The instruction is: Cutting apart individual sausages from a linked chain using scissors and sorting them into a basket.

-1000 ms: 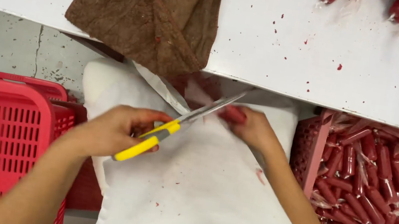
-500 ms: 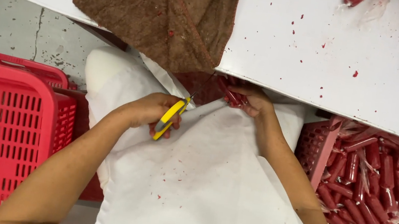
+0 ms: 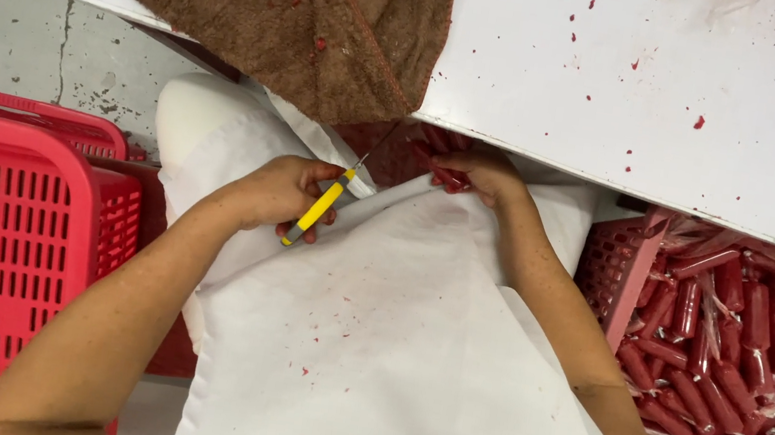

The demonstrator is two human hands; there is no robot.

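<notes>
The left hand (image 3: 282, 195) is wrapped around yellow-handled scissors (image 3: 320, 206), thin blades angled up beneath the white worktop (image 3: 628, 90). The right hand (image 3: 481, 172) pinches a glossy red tube (image 3: 435, 166) under the worktop's edge, beside a coarse brown towel (image 3: 305, 14), over a smooth white apron (image 3: 389, 349).

Bright, even light falls from overhead, leaving the white table (image 3: 628, 90) nearly washed out. Beneath the table's front edge lies a soft dark shadow. Focus is sharp near the table, slightly softer towards the lower corners.
</notes>
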